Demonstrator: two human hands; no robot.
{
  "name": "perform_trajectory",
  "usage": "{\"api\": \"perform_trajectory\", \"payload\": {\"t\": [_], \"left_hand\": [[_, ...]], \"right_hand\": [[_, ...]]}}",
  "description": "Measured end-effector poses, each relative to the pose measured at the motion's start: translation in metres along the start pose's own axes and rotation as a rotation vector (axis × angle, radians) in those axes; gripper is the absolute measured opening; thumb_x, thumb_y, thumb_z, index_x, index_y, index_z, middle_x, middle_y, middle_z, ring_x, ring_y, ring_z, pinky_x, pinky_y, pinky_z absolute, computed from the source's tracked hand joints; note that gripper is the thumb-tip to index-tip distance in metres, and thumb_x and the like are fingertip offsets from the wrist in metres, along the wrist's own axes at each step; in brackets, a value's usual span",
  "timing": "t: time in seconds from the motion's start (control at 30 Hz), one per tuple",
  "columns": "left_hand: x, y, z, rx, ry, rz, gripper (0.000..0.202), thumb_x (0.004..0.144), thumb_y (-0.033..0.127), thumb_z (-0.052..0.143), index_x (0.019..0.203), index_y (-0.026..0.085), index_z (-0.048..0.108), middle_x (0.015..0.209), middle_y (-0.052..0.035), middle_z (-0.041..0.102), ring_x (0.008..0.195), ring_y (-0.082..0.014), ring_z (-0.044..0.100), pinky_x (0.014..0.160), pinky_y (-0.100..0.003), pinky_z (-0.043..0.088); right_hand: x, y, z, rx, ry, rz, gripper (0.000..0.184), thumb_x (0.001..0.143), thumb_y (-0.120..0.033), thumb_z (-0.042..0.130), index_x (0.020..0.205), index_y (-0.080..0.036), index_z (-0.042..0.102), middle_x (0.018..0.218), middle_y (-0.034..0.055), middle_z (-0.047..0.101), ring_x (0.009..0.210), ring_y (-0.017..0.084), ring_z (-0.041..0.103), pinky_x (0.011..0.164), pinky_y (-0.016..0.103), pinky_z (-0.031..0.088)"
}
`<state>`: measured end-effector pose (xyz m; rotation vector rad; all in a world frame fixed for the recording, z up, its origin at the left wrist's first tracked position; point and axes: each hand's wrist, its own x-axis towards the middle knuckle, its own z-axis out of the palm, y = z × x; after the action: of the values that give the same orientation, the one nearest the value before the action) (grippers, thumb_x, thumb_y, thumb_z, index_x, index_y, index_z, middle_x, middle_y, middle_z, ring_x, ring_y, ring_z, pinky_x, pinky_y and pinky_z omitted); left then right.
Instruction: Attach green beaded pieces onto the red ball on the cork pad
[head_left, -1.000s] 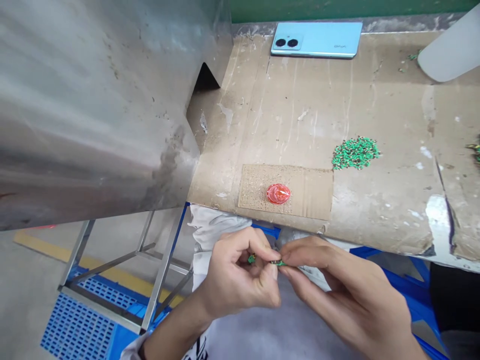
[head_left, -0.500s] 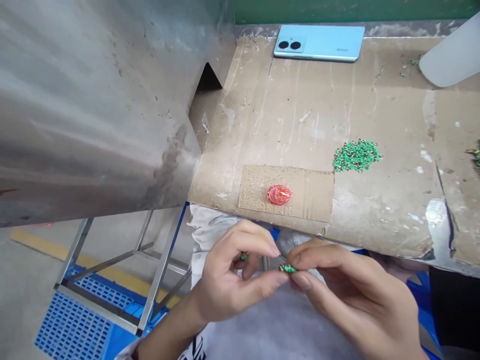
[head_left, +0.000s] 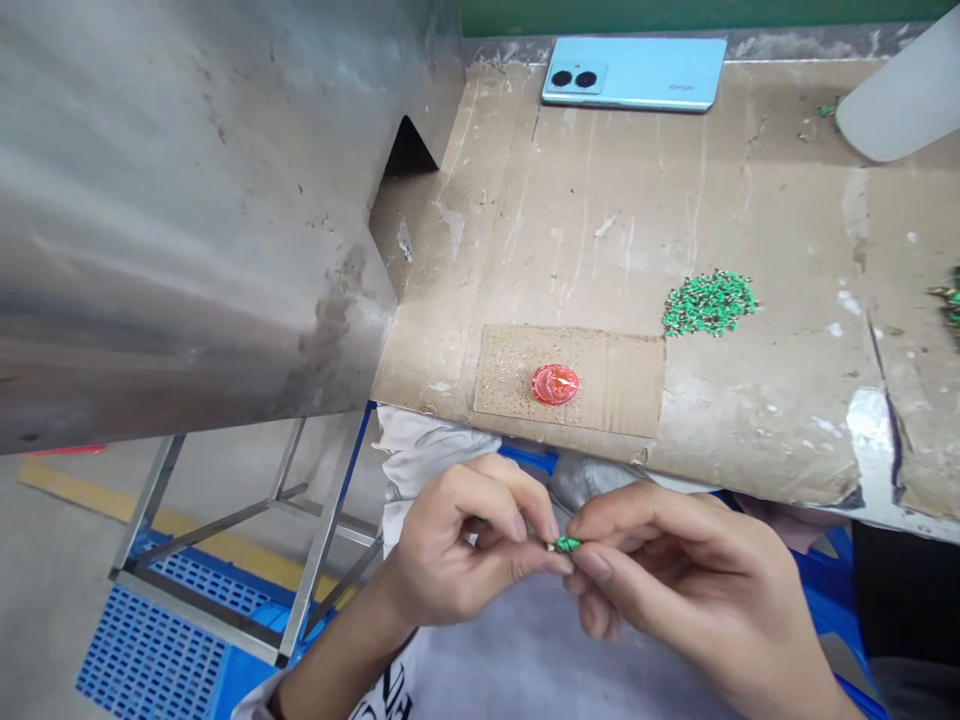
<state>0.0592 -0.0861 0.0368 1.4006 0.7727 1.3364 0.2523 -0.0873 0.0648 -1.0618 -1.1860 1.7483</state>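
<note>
A small green component with a metallic end is pinched at the fingertips of my left hand and my right hand, which nearly meet below the bench edge. Both hands are shut on it, and my fingers hide part of it. Farther away on the cardboard-covered bench lies a heap of similar green pieces. A round red translucent object sits on a gritty cardboard patch.
A large dented steel housing fills the left side. A pale blue phone lies at the bench's far edge, and a white object intrudes at top right. Below are a steel stand, white cloth and a blue grating.
My hands have moved closer together around the green component. The separate green piece seen earlier inside my left fingers no longer shows. The bench items have only shifted slightly in view.
</note>
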Motion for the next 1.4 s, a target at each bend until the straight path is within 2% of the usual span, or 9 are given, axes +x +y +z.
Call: {"api": "perform_trajectory", "payload": {"t": [0.47,0.6,0.67,0.8,0.9,1.07,1.2,1.3,1.4], "left_hand": [[-0.006,-0.004,-0.003,0.064,0.015,-0.025,0.023,0.101,0.009,0.067,0.089,0.023,0.053,0.086,-0.0018,0.072,0.074,-0.0140,0.073,0.057,-0.017,0.055],[-0.008,-0.005,-0.008,0.202,-0.125,-0.046,0.021,0.096,0.008,0.063,0.082,0.023,0.059,0.081,-0.0030,0.073,0.067,-0.0166,0.071,0.059,-0.024,0.057],[-0.007,-0.010,-0.004,0.163,-0.068,-0.025,0.023,0.092,0.002,0.063,0.087,0.024,0.063,0.077,-0.0006,0.070,0.060,-0.0143,0.067,0.056,-0.022,0.055],[-0.001,-0.014,0.017,-0.032,0.151,-0.169,0.031,0.090,0.012,0.081,0.111,0.033,0.071,0.093,0.0004,0.071,0.067,-0.0132,0.064,0.059,-0.020,0.055],[0.000,-0.007,0.024,-0.243,0.273,-0.420,0.006,0.097,0.029,0.076,0.102,0.030,0.073,0.098,-0.0022,0.069,0.075,-0.0138,0.061,0.069,-0.022,0.055],[-0.006,-0.002,0.011,-0.638,0.281,-0.665,0.010,0.094,0.034,0.081,0.095,0.028,0.075,0.098,-0.0039,0.067,0.083,-0.0171,0.064,0.069,-0.025,0.055],[-0.007,0.000,0.003,-0.722,0.247,-0.753,0.023,0.087,0.028,0.091,0.106,0.030,0.079,0.113,-0.0039,0.071,0.094,-0.0172,0.074,0.083,-0.026,0.062],[-0.007,0.001,0.001,-0.742,0.302,-0.837,0.029,0.072,0.031,0.102,0.091,0.023,0.082,0.114,-0.0061,0.074,0.096,-0.0207,0.079,0.084,-0.026,0.065],[-0.010,-0.003,-0.001,-0.762,0.214,-0.805,0.027,0.069,0.036,0.103,0.075,0.019,0.082,0.108,-0.0086,0.077,0.091,-0.0227,0.081,0.084,-0.029,0.066]], "right_hand": [[0.002,0.002,0.002,-0.083,0.009,-0.047,0.009,0.099,-0.023,0.073,0.091,-0.021,0.073,0.062,-0.0014,0.078,0.048,0.012,0.073,0.048,0.015,0.059],[-0.002,0.009,0.008,-0.069,-0.023,0.056,0.022,0.102,-0.040,0.069,0.092,-0.020,0.071,0.063,0.0014,0.078,0.051,0.013,0.075,0.053,0.019,0.062],[-0.003,0.015,0.008,-0.061,-0.005,0.069,0.034,0.100,-0.054,0.068,0.093,-0.022,0.071,0.062,0.0012,0.076,0.049,0.014,0.073,0.050,0.020,0.061],[0.000,0.015,-0.025,-0.293,0.246,-0.060,0.031,0.097,-0.053,0.072,0.086,-0.024,0.073,0.066,0.0020,0.077,0.051,0.016,0.072,0.052,0.025,0.061],[0.007,0.002,-0.083,-0.685,0.780,-0.250,0.026,0.095,-0.046,0.075,0.083,-0.024,0.073,0.066,0.0031,0.075,0.054,0.019,0.071,0.051,0.030,0.061],[0.019,-0.012,-0.161,-0.865,1.117,-0.289,0.037,0.095,-0.045,0.075,0.118,-0.016,0.072,0.091,0.0116,0.077,0.069,0.024,0.074,0.057,0.035,0.060],[0.029,-0.009,-0.153,-1.000,0.951,-0.298,0.029,0.095,-0.045,0.071,0.107,-0.018,0.076,0.094,0.0110,0.076,0.076,0.022,0.072,0.062,0.036,0.061],[0.045,-0.005,-0.138,-1.065,0.711,-0.286,0.024,0.097,-0.042,0.067,0.096,-0.020,0.078,0.094,0.0086,0.076,0.079,0.021,0.070,0.069,0.036,0.061],[0.059,-0.003,-0.136,-1.112,0.593,-0.271,0.024,0.100,-0.039,0.062,0.096,-0.021,0.078,0.097,0.0086,0.077,0.086,0.023,0.071,0.077,0.040,0.059]]}}
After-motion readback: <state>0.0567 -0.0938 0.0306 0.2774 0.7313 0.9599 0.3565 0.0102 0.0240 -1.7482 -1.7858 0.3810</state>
